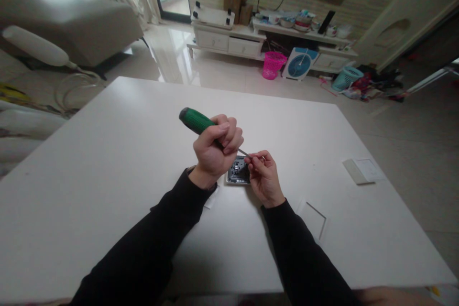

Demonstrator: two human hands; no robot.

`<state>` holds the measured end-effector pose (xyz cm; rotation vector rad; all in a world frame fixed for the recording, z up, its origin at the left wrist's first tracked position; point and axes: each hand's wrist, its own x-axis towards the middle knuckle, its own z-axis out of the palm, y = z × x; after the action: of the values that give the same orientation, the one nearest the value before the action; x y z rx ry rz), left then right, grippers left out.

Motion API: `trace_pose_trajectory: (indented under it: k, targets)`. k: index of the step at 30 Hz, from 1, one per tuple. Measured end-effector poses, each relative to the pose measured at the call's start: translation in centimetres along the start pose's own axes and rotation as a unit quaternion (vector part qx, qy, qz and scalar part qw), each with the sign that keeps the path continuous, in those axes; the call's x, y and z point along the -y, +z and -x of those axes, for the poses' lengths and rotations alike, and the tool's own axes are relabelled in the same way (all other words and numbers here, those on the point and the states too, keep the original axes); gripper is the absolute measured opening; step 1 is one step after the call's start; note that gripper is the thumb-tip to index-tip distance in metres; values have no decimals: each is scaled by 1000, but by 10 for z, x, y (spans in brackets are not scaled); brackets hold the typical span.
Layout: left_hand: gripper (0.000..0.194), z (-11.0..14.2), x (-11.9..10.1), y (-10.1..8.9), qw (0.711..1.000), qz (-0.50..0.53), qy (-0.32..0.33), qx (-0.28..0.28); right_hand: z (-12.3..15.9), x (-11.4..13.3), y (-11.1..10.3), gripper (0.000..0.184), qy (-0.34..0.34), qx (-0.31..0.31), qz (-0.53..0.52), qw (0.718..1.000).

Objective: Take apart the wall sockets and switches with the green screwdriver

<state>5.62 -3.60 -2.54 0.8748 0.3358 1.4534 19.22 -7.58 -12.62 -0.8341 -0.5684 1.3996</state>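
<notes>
My left hand (217, 148) is wrapped round a screwdriver (196, 121) with a green handle and a dark end cap. Its thin metal shaft slants down to the right, tip at the fingers of my right hand (266, 179). Those fingers are pinched together at the tip; whatever small thing lies between them is hidden. Beneath both hands lies a square panel (237, 174) with a dark inside and a pale rim, like the back of a wall switch. My right hand covers its right side. A small white piece (211, 199) shows partly under my left wrist.
On the white table (107, 162), a thin square frame (324, 227) lies by my right forearm. Flat pale plates (359, 172) sit near the right edge, and tiny specks (314, 167) nearer in. Beyond are a pink basket (273, 65) and a blue-and-white fan (299, 64).
</notes>
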Motion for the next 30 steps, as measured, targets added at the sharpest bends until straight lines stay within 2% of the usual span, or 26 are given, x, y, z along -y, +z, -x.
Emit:
trace_pose_trajectory:
  k: [5,9,12,14,15,17,19,20,22,25,28,30]
  targets:
    - [53,0,-1,2,999,45,0,5,1,0,0,41,-13,24,17,999]
    - [52,-2,-11,2,999,42,5,-16,-3,2,-5,35,-126,12,80,989]
    - [53,-6,-19,-1,999,33,2,-31,-11,10,-17,27,-200,-15,170,965]
    - [53,-9,-23,-4,999,30,0,-29,-17,17,-28,28,-214,2,279,936]
    - [53,-10,-24,-5,999,29,0,-27,-19,21,-35,34,-206,34,345,915]
    - [54,-12,-28,-7,999,25,3,-29,-21,27,-45,66,-163,139,461,861]
    - [55,-13,-31,-8,999,21,7,-41,-20,28,-51,97,-130,238,534,801]
    - [56,-14,-33,-8,999,18,10,-46,-19,27,-52,104,-128,268,558,775]
    - [58,-15,-36,-8,999,13,14,-49,-17,23,-49,101,-151,281,590,742]
    - [58,-16,-37,-9,999,4,18,-50,-15,17,-41,87,-203,248,601,732]
    - [58,-15,-33,-11,999,-5,21,-45,-17,10,-36,80,-253,230,571,746]
    - [56,-15,-30,-13,999,-13,26,-21,-21,5,-36,78,-276,224,542,762]
